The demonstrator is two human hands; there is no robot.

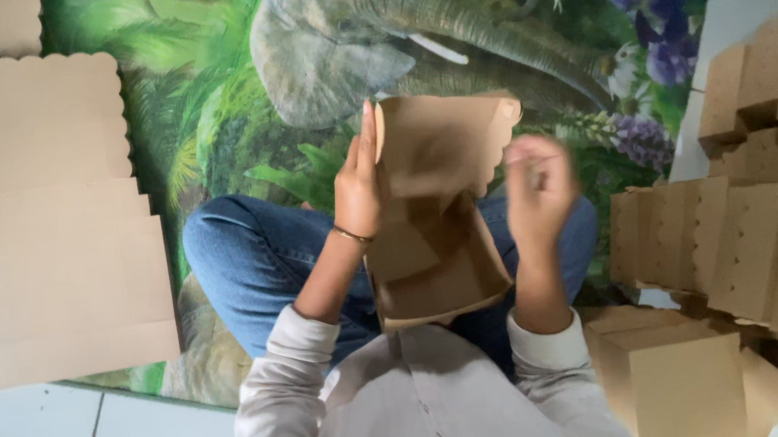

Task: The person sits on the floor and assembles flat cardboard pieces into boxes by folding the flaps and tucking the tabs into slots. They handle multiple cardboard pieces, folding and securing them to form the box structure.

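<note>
The left hand (359, 185) holds the half-folded brown cardboard box (435, 214) over the lap, grip closed on its edge. The right hand (538, 185) hovers beside it, blurred, its grip unclear.

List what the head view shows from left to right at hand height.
Stack of flat cardboard sheets → left hand → half-folded cardboard box → right hand → pile of folded cardboard boxes.
</note>
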